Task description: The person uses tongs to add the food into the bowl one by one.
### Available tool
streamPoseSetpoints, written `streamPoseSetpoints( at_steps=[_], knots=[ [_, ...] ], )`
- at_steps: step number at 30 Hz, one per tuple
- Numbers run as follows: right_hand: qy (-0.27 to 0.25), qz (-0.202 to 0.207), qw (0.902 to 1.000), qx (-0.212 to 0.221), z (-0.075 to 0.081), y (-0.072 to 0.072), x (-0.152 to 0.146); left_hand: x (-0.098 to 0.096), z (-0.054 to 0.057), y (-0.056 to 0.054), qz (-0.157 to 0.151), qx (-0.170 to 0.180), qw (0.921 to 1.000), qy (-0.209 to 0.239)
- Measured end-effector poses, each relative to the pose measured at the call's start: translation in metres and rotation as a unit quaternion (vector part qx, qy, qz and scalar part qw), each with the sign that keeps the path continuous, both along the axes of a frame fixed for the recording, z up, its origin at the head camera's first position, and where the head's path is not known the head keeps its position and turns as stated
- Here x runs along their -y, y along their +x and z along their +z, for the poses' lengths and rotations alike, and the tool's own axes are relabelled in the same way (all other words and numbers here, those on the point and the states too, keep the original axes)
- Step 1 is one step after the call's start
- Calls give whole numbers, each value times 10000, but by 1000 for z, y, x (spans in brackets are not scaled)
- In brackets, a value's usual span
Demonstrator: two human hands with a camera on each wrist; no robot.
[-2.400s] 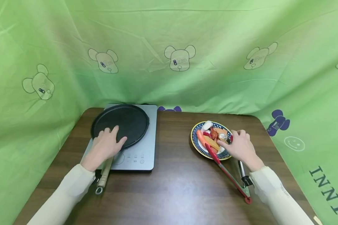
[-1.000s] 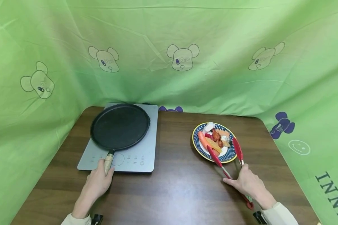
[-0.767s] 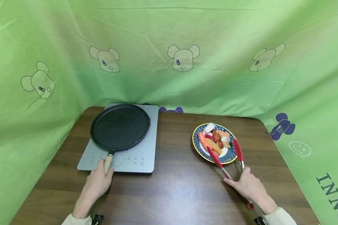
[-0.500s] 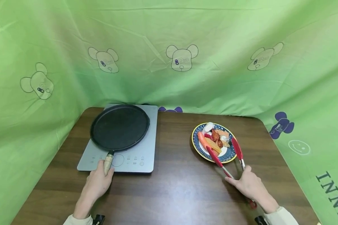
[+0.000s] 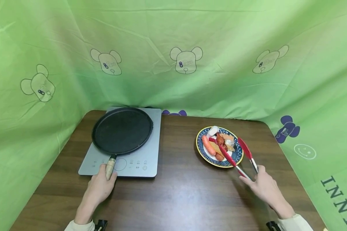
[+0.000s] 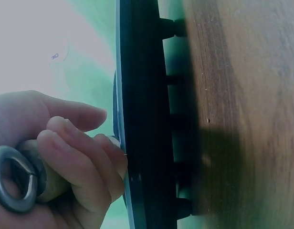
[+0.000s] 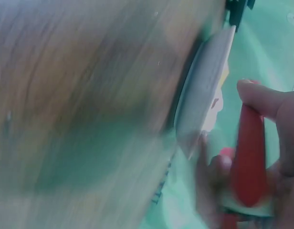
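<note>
My left hand (image 5: 99, 189) grips the wooden handle of a flat black frying pan (image 5: 122, 130); in the left wrist view the fingers (image 6: 85, 167) curl round the handle, whose metal ring (image 6: 15, 179) sticks out. The pan sits on a silver induction cooktop (image 5: 150, 160). On the right, my right hand (image 5: 264, 187) holds red-tipped tongs (image 5: 244, 149), arms spread apart. One tong tip overlaps the food on a blue-patterned plate (image 5: 201, 156), the other is at its right rim. A sausage (image 5: 209, 146), an orange-yellow slice and several other food pieces lie on the plate.
Brown wooden table (image 5: 176, 192) surface lies between the cooktop and the plate. A green curtain (image 5: 150, 64) with bear prints hangs behind and at both sides.
The left hand moved back from over the pan and took hold of its handle. The right hand came back from the plate, gripped the tongs and lifted them, shifting slightly right.
</note>
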State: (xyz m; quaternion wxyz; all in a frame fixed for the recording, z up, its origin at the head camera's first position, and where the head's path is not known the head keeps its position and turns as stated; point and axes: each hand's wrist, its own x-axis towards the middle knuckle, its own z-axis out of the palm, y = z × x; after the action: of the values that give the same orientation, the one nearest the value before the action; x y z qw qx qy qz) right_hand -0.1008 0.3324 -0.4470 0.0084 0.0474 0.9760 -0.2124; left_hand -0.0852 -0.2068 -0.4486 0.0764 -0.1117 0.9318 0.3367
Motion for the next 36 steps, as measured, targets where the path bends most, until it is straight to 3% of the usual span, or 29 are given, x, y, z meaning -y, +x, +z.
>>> streamPoseSetpoints(
  at_steps=[4,9,25,32,36],
  knots=[
    [255,195,9976,-608,1,-1,-7,0,0,1,24,21,10000,57],
    [420,239,9942,-963,1,-2,-15,0,0,1,50,23,10000,36],
    [698,54,9954,-656,4,-7,-27,1,0,1,53,-9,10000,15],
    [1109,478,9879,-978,8,-13,-36,1,0,0,58,7,10000,-1],
    [1279,698,9861,-802,15,-19,-42,2,1,0,35,44,10000,25]
  ],
)
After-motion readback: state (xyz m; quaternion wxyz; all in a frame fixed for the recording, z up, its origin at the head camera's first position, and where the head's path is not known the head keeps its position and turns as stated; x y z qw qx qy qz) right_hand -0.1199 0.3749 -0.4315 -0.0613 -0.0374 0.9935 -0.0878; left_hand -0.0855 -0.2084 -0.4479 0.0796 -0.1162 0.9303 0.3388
